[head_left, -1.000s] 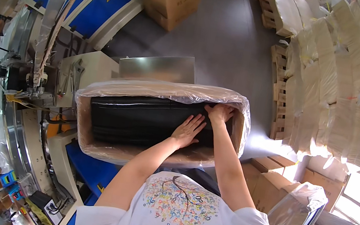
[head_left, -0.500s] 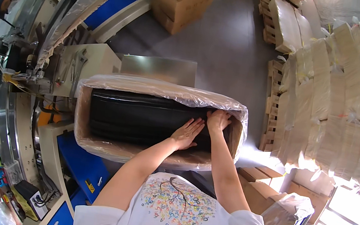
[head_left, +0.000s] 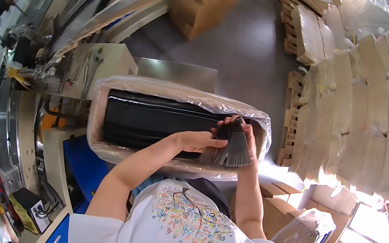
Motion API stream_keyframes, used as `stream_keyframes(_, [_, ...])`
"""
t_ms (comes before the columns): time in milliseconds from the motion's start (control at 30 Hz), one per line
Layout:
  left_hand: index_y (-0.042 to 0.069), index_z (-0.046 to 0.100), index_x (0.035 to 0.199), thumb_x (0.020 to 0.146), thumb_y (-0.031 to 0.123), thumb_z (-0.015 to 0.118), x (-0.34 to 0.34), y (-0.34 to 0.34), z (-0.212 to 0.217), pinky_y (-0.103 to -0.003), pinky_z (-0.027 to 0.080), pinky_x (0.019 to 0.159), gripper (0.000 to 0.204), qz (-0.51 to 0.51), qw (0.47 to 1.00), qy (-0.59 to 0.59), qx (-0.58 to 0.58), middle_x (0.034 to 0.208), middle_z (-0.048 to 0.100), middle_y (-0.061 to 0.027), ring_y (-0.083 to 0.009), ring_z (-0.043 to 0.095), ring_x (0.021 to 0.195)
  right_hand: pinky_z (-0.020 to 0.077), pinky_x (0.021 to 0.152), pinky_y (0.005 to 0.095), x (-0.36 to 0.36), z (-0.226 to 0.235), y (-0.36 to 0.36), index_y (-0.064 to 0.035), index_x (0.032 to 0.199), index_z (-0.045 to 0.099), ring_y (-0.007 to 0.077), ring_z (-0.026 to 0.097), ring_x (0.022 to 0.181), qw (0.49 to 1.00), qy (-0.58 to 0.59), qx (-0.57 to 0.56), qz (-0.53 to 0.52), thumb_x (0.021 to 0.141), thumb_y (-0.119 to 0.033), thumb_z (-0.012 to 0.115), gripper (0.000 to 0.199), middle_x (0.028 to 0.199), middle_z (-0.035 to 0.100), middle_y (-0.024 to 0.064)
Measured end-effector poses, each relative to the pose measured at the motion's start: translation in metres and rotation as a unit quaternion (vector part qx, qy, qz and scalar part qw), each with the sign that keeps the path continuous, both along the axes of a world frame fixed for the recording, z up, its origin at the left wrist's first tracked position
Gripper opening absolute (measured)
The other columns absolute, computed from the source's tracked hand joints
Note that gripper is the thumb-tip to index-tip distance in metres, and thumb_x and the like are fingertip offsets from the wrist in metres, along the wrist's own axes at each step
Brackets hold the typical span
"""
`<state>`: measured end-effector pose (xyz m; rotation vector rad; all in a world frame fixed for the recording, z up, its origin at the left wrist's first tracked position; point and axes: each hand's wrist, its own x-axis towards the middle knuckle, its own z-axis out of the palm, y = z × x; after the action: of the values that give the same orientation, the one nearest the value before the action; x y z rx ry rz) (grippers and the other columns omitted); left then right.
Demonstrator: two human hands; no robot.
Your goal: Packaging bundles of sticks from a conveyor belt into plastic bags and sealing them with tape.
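A long cardboard box (head_left: 96, 123) lined with clear plastic stands in front of me. Flat inside it lies a stack of glossy black plastic sheets (head_left: 153, 121). At the box's right end my two hands grip a fanned bunch of thin black sheets (head_left: 231, 151), whose many edges show grey. My left hand (head_left: 195, 141) pinches its left side, thumb on top. My right hand (head_left: 250, 136) wraps round its upper right side, with some fingers hidden. Whether the bunch is loose or the raised end of the stack, I cannot tell.
A machine with a pale box-shaped housing (head_left: 98, 67) and wrenches on it stands left. Blue cabinet doors (head_left: 80, 161) are nearer me. Cartons (head_left: 206, 7) stand at the back, and plastic-wrapped stacks (head_left: 359, 118) on pallets fill the right side. More cartons (head_left: 279, 205) sit at near right.
My hands were pressed flat on the black stack at its right end. Now they hold up a fanned bunch of sheets there. The view has shifted slightly.
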<state>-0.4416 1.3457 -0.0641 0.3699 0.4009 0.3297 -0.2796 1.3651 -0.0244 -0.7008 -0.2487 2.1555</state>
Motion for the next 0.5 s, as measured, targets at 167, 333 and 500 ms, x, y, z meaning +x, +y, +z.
stream_keyframes(167, [0.001,0.047,0.114,0.082,0.028,0.063,-0.076,-0.023,0.029,-0.029,0.046,0.086,0.045,0.013,0.993,0.083,-0.077,0.105,0.055,-0.0069,-0.0148,0.056,0.098,0.0390,0.096,0.0430,-0.084,0.019,-0.027,-0.0047,0.091,0.050,0.0295,0.048,0.108,0.999,0.037,0.032,-0.003,0.081,-0.019,0.045,0.019,0.106,0.054,0.0137])
stream_keyframes(333, [0.003,0.047,0.114,0.079,0.023,0.067,-0.123,-0.071,0.042,-0.032,0.049,0.083,0.044,0.166,0.981,0.010,-0.095,0.102,0.057,-0.0092,-0.0176,0.059,0.093,0.0363,0.099,0.0436,-0.140,0.027,-0.053,-0.0053,0.092,0.050,0.0339,0.042,0.116,0.994,0.058,0.031,0.085,0.078,-0.027,0.053,0.026,0.117,0.048,0.0180])
stream_keyframes(500, [0.003,0.049,0.111,0.076,0.021,0.069,-0.157,-0.090,0.045,-0.032,0.051,0.079,0.044,0.239,0.965,0.021,-0.102,0.100,0.059,-0.0083,-0.0177,0.060,0.089,0.0360,0.098,0.0397,-0.182,0.041,-0.058,-0.0060,0.089,0.051,0.0287,0.045,0.114,0.994,0.015,0.043,0.098,0.073,-0.027,0.063,0.029,0.119,0.048,0.0164])
